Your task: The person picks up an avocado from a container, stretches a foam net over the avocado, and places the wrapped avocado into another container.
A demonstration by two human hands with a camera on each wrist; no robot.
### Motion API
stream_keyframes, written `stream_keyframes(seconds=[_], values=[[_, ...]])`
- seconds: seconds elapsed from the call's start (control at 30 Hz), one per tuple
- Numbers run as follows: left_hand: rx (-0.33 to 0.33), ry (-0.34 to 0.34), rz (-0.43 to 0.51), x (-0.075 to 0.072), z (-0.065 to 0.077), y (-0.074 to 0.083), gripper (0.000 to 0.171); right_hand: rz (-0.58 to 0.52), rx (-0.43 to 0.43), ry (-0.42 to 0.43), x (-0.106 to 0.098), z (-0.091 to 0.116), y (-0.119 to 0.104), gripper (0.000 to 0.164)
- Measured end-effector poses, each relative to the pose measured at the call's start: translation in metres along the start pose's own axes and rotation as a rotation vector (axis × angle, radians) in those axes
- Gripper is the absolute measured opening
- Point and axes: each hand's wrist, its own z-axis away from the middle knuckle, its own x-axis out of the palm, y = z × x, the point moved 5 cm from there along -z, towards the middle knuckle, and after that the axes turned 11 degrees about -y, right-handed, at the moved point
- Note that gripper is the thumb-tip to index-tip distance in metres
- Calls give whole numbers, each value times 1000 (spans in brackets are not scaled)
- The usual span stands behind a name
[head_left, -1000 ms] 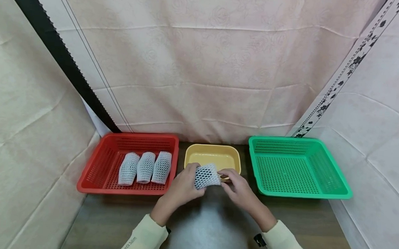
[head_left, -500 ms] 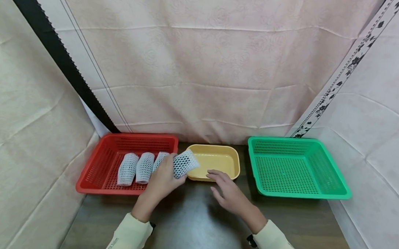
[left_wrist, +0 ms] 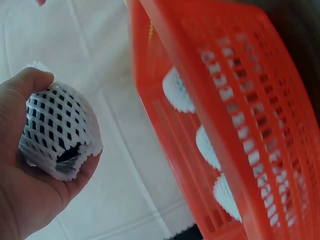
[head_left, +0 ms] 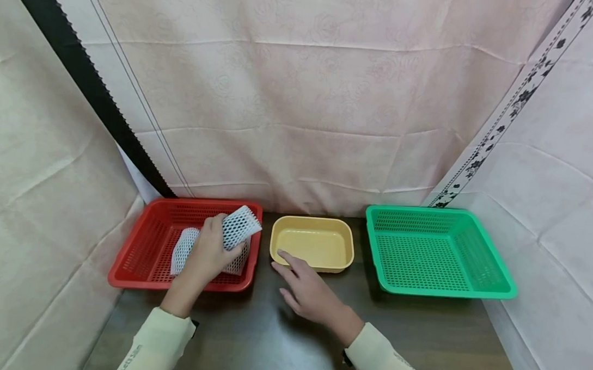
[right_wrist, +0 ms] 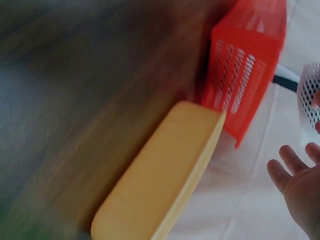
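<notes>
My left hand (head_left: 202,258) holds a white foam net sleeve (head_left: 240,227) over the red basket (head_left: 127,263). In the left wrist view the thumb and fingers curl round the foam net sleeve (left_wrist: 62,117); something dark shows through its mesh and ragged open end, but its kind cannot be told. Several similar white sleeves (head_left: 181,252) lie in the red basket, partly hidden by the hand. My right hand (head_left: 312,294) has its fingers spread and holds nothing. It hovers by the front left corner of the yellow tray (head_left: 311,264).
A green basket (head_left: 445,293) stands at the right of the dark table (head_left: 252,341). The yellow tray sits between the two baskets. Cloth-covered walls (head_left: 298,125) rise behind and on both sides.
The left hand has carried the foam net sleeve leftward from in front of the yellow tray to above the red basket. My right hand has let go of it and moved left with fingers spread.
</notes>
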Motion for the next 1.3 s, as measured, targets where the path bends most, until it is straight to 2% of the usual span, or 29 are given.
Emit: stream_keyframes(seconds=[0.2, 0.47, 0.67, 0.9, 1.17, 1.3], values=[[-36, -2, -33, -11, -2, -25, 83, 47, -30, -64, 24, -15, -10, 67], [-115, -20, -98, -23, -4, -62, 84, 114, -69, -131, 40, -35, -23, 74], [-173, -24, -53, -33, -10, -86, 89, 108, -59, -213, 52, -40, -29, 78], [-285, -54, -9, -44, -9, -119, 91, 88, -43, -292, 66, -38, -34, 75], [-392, -114, 18, -44, -12, -151, 98, 84, -43, -289, 71, -38, -33, 75], [-451, -134, 13, -43, -14, -165, 94, 83, -44, -304, 72, -37, -32, 76]])
